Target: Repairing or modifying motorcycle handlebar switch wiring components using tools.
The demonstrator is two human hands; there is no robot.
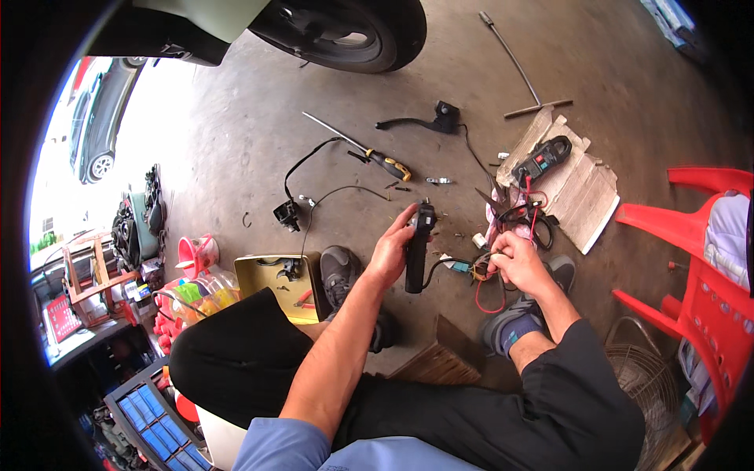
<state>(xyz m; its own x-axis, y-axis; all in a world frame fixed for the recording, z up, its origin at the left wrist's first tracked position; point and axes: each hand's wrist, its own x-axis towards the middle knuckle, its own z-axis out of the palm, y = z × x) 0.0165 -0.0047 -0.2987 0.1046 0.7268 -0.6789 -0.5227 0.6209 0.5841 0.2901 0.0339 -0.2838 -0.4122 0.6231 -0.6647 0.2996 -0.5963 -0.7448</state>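
Observation:
My left hand (pixel 393 247) is wrapped round a black throttle grip (pixel 416 263), held upright with a small metallic part at its top. A black cable (pixel 433 269) loops from it toward my right hand (pixel 518 263). There my fingers are pinched on thin coloured wires (pixel 480 272); their ends are too small to make out. A red wire (pixel 488 308) hangs below in a loop. Just beyond the right hand lie black-handled scissors (pixel 503 207) with blades spread, and a black clamp meter (pixel 543 159) with red leads, resting on torn cardboard (pixel 585 192).
On the concrete floor lie a screwdriver (pixel 389 165), a brake lever (pixel 424 124), a cabled switch (pixel 288 213) and a T-handle wrench (pixel 514 63). A wheel (pixel 393 35) stands ahead. Left is a yellow tool tray (pixel 263 271); right, a red chair (pixel 711 271). A wooden block (pixel 440 357) sits between my feet.

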